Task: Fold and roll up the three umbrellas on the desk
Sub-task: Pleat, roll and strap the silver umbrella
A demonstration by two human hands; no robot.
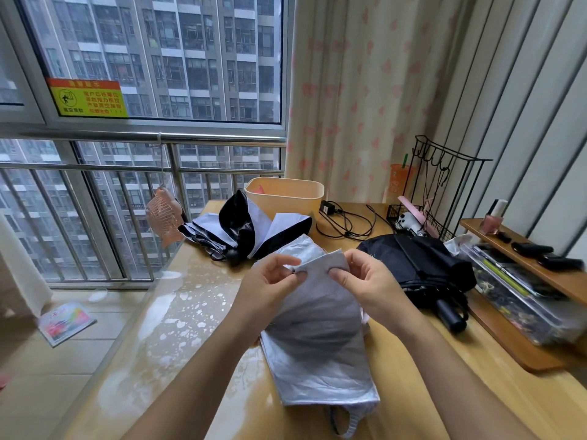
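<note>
Closest to us, the pale silver fabric umbrella (317,344) lies collapsed on the glossy wooden surface (190,312), under both hands. Our left hand (270,281) and right hand (368,281) each pinch its top fold of cloth between thumb and fingers. Beyond the left hand sprawls a black-and-white folding umbrella (241,230). Just right of the right hand lies a black folding umbrella (425,268). Farther beyond, a beige plastic tub (286,201) shows something pink inside, and a black wire basket (397,212) holds a white object.
</note>
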